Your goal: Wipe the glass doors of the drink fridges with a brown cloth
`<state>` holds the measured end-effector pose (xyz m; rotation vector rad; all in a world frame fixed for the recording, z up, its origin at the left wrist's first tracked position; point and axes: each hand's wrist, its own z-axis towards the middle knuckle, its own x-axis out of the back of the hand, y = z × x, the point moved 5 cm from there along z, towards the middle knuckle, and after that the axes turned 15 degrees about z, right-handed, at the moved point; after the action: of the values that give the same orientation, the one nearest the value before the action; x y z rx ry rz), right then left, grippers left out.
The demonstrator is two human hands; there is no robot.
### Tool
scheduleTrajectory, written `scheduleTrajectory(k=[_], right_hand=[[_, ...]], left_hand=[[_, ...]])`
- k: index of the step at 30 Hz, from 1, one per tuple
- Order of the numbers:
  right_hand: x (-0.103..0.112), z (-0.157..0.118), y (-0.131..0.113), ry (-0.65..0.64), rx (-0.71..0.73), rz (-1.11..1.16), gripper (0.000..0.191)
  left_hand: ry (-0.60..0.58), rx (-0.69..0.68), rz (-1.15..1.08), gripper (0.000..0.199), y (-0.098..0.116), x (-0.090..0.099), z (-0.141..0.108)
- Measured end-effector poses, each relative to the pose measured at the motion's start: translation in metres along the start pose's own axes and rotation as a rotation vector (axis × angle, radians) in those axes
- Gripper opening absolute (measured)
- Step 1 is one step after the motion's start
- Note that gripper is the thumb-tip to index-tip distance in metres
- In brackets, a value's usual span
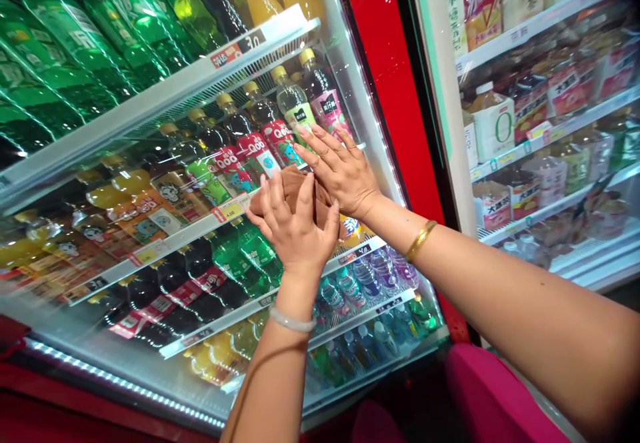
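Note:
A folded brown cloth (pixel 293 186) lies beneath both hands, against the glass front of a lit drinks fridge. My left hand (pixel 300 226), with a pale bangle at the wrist, presses on the cloth with its fingers spread. My right hand (pixel 343 173), a gold bangle on its wrist, rests flat at the cloth's upper right edge, fingers stretched out toward the upper left. Neither hand is wrapped round the cloth. Behind the glass are rows of bottles, with red-labelled bottles (pixel 250 143) just above the hands.
A red upright frame (pixel 390 83) borders the fridge on the right. Beyond it stands another fridge with cartons and bottles on a shelf (pixel 540 26). Large green bottles (pixel 80 36) fill the upper left. Something pink (pixel 500 396) shows at the bottom right.

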<state>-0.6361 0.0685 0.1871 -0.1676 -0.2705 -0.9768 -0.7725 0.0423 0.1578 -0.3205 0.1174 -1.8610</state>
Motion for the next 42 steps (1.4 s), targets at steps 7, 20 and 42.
scheduleTrajectory(k=[7,20,42], right_hand=[[0.001,0.002,0.001,0.026,0.012,0.041,0.056],[-0.001,-0.001,0.002,0.079,0.048,-0.029,0.058],[0.001,-0.002,0.004,0.077,0.037,0.129,0.06]], left_hand=[[0.048,-0.05,0.017,0.056,-0.015,-0.011,0.015],[0.048,-0.155,-0.038,0.046,0.009,-0.016,-0.082],[0.12,0.209,0.006,0.051,-0.039,-0.003,-0.03]])
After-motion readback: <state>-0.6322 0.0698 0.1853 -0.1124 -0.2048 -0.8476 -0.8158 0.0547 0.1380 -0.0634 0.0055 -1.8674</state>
